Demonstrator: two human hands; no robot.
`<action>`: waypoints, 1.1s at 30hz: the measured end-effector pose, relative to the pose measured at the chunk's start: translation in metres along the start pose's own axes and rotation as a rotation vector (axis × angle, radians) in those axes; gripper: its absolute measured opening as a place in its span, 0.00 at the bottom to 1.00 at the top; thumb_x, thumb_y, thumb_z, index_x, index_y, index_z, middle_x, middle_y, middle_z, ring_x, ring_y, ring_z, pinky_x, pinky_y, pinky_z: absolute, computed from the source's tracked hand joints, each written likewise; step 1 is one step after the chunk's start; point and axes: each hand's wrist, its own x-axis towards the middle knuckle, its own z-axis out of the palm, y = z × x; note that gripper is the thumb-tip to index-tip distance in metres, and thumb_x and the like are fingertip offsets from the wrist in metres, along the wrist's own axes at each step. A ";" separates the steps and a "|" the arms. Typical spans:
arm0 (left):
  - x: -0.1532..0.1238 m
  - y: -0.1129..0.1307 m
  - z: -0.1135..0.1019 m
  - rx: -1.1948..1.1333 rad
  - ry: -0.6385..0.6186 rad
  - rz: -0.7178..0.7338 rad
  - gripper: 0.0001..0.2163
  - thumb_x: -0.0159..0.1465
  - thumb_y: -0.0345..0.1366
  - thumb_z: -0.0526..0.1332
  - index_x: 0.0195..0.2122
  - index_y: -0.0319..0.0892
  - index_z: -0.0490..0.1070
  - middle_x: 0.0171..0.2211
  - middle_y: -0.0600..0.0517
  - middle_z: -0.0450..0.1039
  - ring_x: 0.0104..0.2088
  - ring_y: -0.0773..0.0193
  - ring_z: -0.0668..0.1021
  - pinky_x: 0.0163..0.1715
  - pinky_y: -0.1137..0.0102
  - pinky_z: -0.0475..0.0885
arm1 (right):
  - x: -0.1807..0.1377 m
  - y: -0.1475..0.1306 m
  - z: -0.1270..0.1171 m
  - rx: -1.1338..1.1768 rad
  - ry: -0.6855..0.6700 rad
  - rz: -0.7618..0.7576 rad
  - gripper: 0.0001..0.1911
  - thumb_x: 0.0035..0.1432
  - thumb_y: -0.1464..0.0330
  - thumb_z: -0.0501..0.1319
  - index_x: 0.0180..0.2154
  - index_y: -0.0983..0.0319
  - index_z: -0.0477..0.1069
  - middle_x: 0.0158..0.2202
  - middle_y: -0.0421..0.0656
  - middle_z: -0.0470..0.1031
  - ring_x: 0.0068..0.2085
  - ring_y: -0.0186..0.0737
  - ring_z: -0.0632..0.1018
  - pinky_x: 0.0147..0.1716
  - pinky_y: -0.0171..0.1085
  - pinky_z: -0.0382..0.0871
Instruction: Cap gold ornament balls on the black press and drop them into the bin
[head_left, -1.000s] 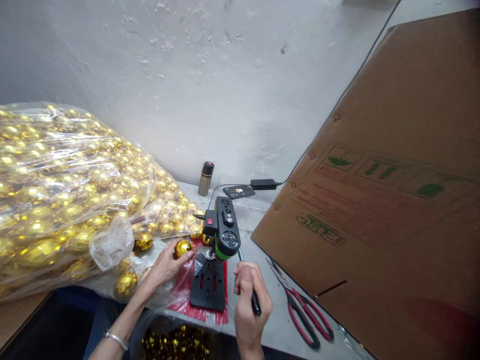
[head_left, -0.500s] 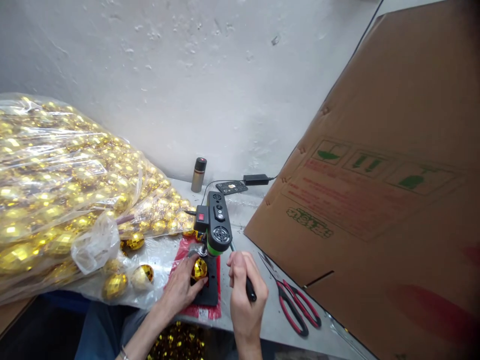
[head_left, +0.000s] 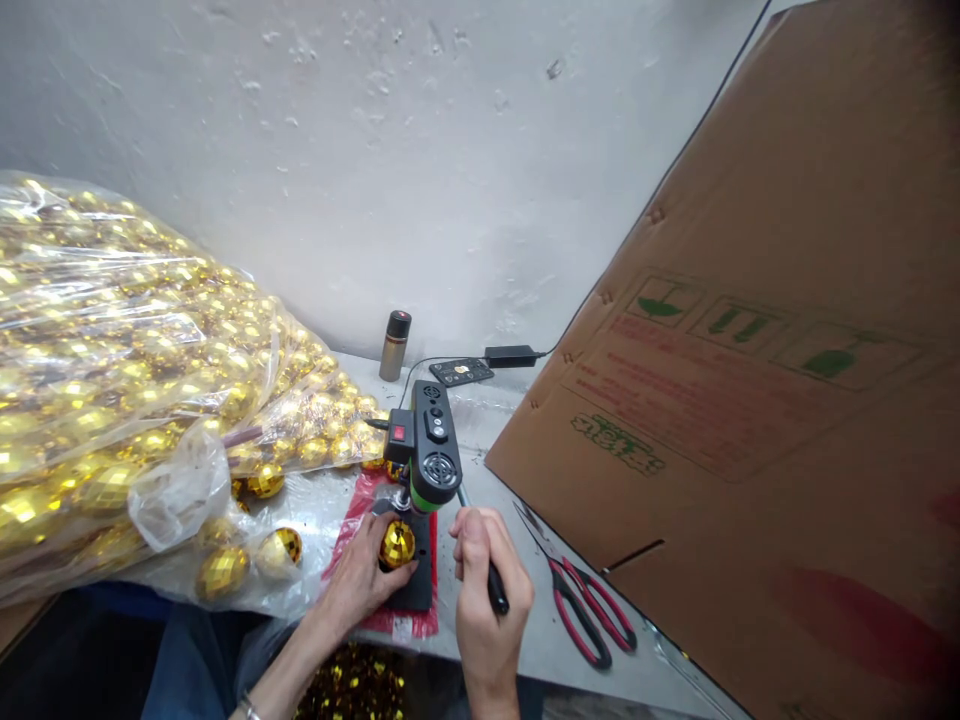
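The grey counter (head_left: 540, 640) ran along the wall. A press (head_left: 424, 470) stood near its front edge on a red sheet (head_left: 360, 520). From the press, a clear bag (head_left: 112, 370) of gold balls lay at nine o'clock and scissors (head_left: 581, 610) at four. A canister (head_left: 394, 345), a black plate (head_left: 461, 371) and an adapter (head_left: 510, 355) sat at twelve to one. Cardboard (head_left: 750, 420) covered the counter at three.

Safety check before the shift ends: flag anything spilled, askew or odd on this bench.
A few gold balls lie loose by the clear bag, near the bench's front edge. Red-handled scissors lie open beside the right hand. A cardboard sheet leans tilted over the bench.
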 end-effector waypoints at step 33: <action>0.007 -0.009 0.002 0.158 -0.031 0.132 0.24 0.59 0.39 0.66 0.57 0.42 0.70 0.51 0.42 0.79 0.51 0.44 0.79 0.53 0.50 0.70 | -0.011 0.007 -0.001 0.023 -0.019 -0.012 0.14 0.74 0.71 0.52 0.32 0.59 0.68 0.29 0.37 0.68 0.25 0.30 0.68 0.24 0.30 0.63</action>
